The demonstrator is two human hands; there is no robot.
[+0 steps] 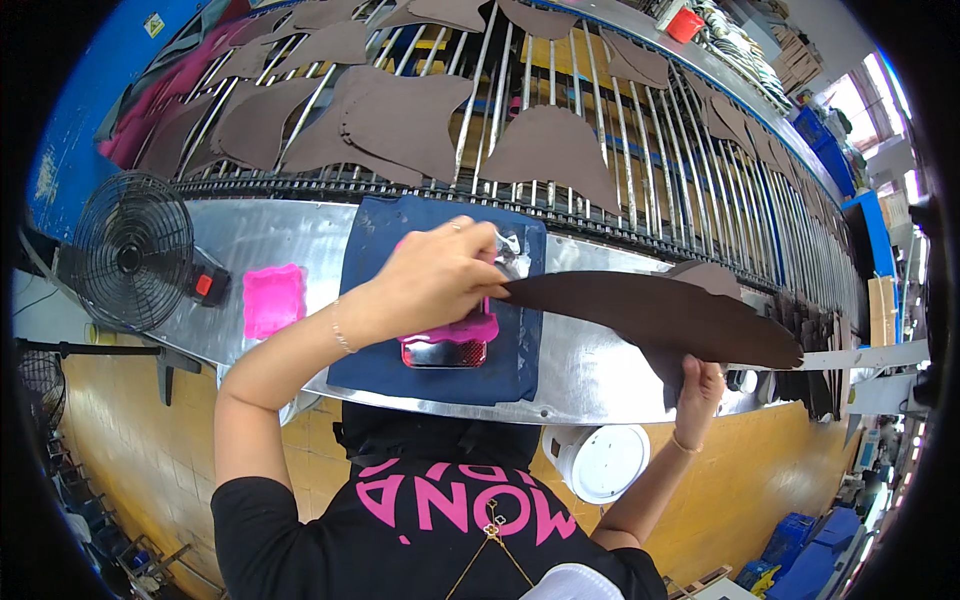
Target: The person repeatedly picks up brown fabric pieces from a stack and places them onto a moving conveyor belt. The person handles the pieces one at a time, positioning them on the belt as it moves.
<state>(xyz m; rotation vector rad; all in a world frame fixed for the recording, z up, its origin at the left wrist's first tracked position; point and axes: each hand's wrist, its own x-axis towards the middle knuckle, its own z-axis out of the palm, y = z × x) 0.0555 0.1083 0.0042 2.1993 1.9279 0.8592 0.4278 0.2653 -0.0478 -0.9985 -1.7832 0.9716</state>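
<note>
A dark brown cut panel (650, 315), leather-like and curved along its upper edge, is held up over the metal bench. My left hand (445, 275) pinches its left tip between thumb and fingers. Lower on the right side, my right hand (699, 395) is closed with its thumb up against the brown material; its other fingers are mostly hidden. More brown pieces (710, 275) show behind the panel. Beneath my left hand lie a pink tray-like item (480, 328), partly covered, and a shiny red and dark case (445, 354), both on a navy mat (435, 385).
Beyond the bench (590, 375) runs a conveyor of metal rods (645, 150) carrying several brown panels (555, 150). A black fan (135, 250) and a pink square pad (274, 302) are at left. Brown pieces hang (815, 350) at right. A white bucket (605, 463) stands below the front edge.
</note>
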